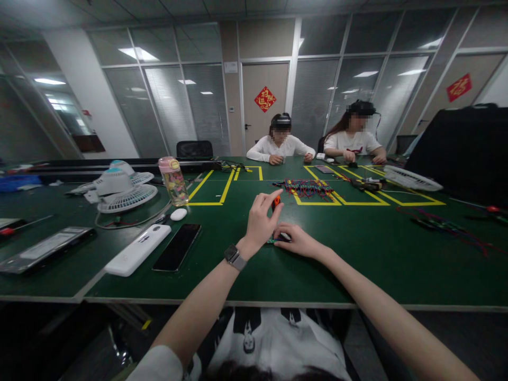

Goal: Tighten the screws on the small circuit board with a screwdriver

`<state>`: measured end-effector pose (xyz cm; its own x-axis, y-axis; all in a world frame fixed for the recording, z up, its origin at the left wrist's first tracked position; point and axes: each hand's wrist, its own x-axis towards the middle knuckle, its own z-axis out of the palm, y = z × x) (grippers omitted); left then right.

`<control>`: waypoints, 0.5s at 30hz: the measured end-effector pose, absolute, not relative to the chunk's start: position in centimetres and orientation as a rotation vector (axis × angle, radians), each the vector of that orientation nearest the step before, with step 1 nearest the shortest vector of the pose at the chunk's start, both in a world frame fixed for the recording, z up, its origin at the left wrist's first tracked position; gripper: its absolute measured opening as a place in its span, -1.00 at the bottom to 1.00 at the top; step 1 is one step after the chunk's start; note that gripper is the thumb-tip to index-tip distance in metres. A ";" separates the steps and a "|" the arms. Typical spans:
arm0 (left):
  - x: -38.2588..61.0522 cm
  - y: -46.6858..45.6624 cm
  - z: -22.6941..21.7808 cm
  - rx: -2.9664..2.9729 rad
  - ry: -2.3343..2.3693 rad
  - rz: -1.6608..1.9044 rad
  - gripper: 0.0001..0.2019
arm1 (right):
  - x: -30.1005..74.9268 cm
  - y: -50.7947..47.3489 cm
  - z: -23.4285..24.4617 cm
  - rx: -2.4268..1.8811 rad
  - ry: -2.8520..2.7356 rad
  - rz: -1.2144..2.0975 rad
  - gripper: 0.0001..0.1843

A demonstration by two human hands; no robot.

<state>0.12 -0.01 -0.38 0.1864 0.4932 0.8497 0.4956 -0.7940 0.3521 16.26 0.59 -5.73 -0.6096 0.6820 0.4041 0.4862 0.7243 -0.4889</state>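
My left hand, with a watch on its wrist, is closed round a small tool with an orange handle held upright over the green table. My right hand lies low on the table just to its right, fingers pinched on a small dark and green part under the tool's tip. What the part is cannot be made out.
A black phone, a white power bank, a white mouse and a drink bottle lie left of my hands. Small fans stand further left. A bundle of red and blue wires lies ahead. Two people sit at the far side.
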 end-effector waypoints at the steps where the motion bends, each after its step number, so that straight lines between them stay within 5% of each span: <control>1: 0.1 -0.1 -0.4 -2.418 -1.006 -1.728 -0.69 | 16.3 0.6 -5.7 -0.884 -2.348 0.446 -0.95; 15: 0.1 -0.2 -0.4 -2.484 -0.997 -1.733 -0.67 | 16.3 0.6 -5.7 -0.881 -2.341 0.454 -0.95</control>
